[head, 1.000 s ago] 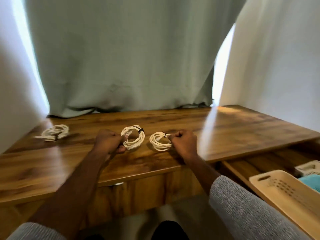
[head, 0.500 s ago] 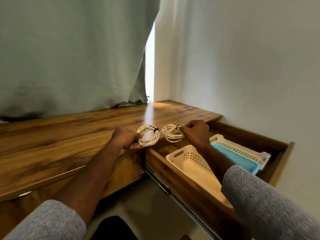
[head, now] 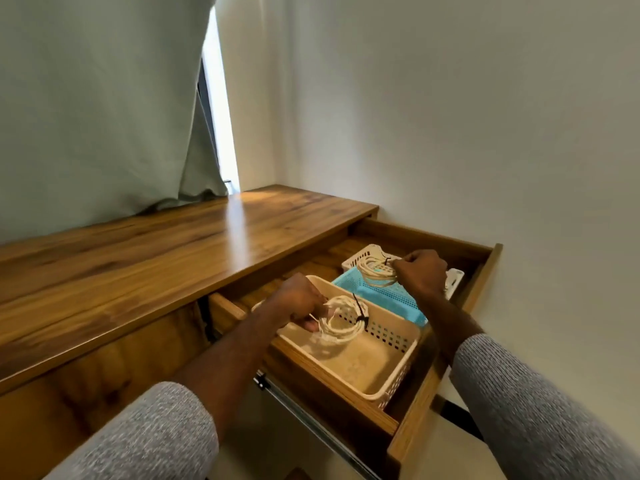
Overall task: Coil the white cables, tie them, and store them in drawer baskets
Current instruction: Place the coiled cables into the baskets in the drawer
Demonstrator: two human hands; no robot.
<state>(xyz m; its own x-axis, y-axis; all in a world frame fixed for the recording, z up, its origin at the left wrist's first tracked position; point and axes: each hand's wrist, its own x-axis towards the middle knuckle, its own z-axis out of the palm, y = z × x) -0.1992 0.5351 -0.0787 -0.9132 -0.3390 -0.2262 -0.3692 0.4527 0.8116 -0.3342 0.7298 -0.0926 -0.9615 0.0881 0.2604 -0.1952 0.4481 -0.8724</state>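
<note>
Both coiled, tied cables are in hand above the open drawer [head: 446, 386], not yet set down. The left hand [head: 298, 304] has its grip curled round the rim of one white coil [head: 341, 318], fingers closed on the near side of the loop, which hangs just inside the beige basket [head: 388, 348] with its black tie [head: 361, 315] on the far side from the grip. The right hand [head: 420, 273] pinches a second coil [head: 375, 271] at its own tie, the loop dangling to the left of that grip over the blue basket [head: 388, 296] and the white basket [head: 363, 254] behind it; which of the two it will fall into I cannot tell. That is the main risk: released from there, the coil could land astride the shared rims, or catch a wall and tip into the gap of the drawer floor. On the left, the loose cable end below the grip might snag the basket's perforated wall as the fingers let go. Either tie could slip if the loops are dragged instead of lowered, and the coil would spring open.
</note>
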